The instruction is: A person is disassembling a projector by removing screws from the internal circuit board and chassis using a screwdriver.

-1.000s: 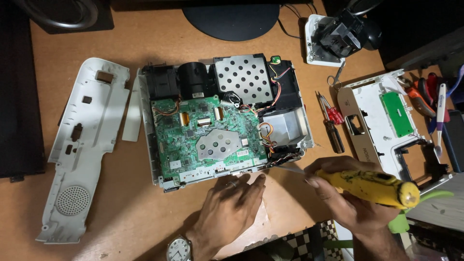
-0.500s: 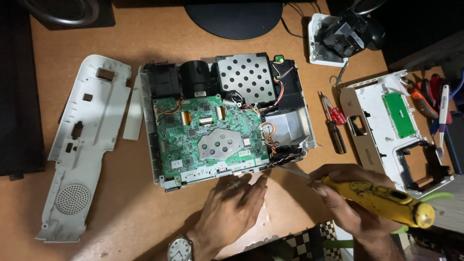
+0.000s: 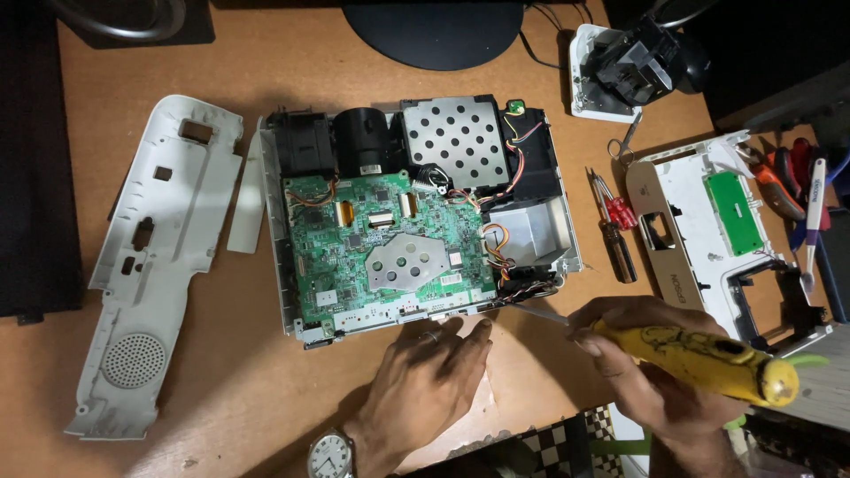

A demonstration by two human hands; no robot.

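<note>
The yellow-handled screwdriver is gripped in the closed right hand; its tip is best kept square and steady at the near right corner of the opened white device with a green circuit board. The left hand, fingers together, lies flat against the near edge, just left of the tip.

A brown wooden desk fills nearly the whole frame, its top bare in the lower left. Light falls from above and is brightest at the centre, fading toward the edges. At the top centre sits a dark round monitor base, with thin cables trailing to its right. A black slab runs down the left edge. The upper right corner is in deep shadow. At the bottom centre a checkered cloth shows below the desk edge.
</note>
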